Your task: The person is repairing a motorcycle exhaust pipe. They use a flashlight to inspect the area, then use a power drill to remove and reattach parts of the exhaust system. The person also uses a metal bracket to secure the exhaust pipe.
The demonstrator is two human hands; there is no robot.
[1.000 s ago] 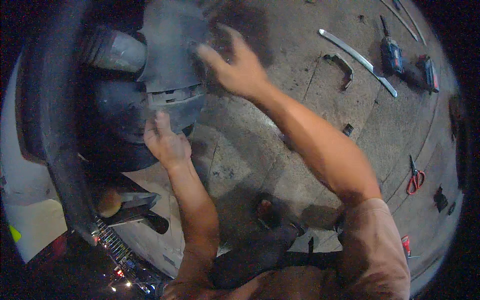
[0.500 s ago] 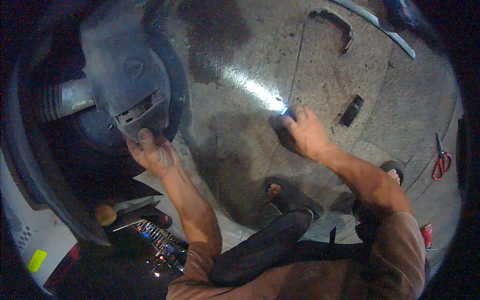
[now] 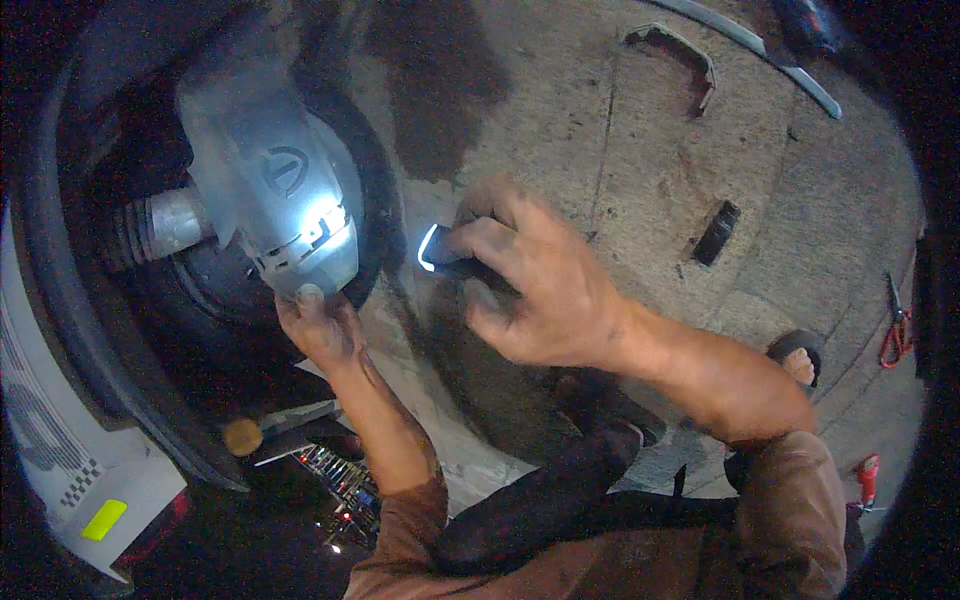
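Observation:
A grey moulded panel (image 3: 250,125) with a rounded triangular emblem and a slotted opening stands at the upper left, in front of a dark round rim. My left hand (image 3: 325,328) is closed at its lower end, thumb on the near side and fingers partly hidden. To its right, my right hand (image 3: 555,285) grips a small dark flashlight (image 3: 462,262). Its lit end faces left, and the beam falls on the slot and lower part of the panel. A gap separates the flashlight from the panel.
A ribbed metal cylinder (image 3: 170,222) lies left of the panel. Small shiny tools or bits (image 3: 335,468) lie below my left arm. On the floor are a black block (image 3: 717,233), a bent strip (image 3: 690,55), red-handled scissors (image 3: 897,335) and a red object (image 3: 869,480).
My right hand has swung left with the flashlight, and its beam has moved from the floor onto the panel. My left hand's fingers have drawn in at the panel's lower end.

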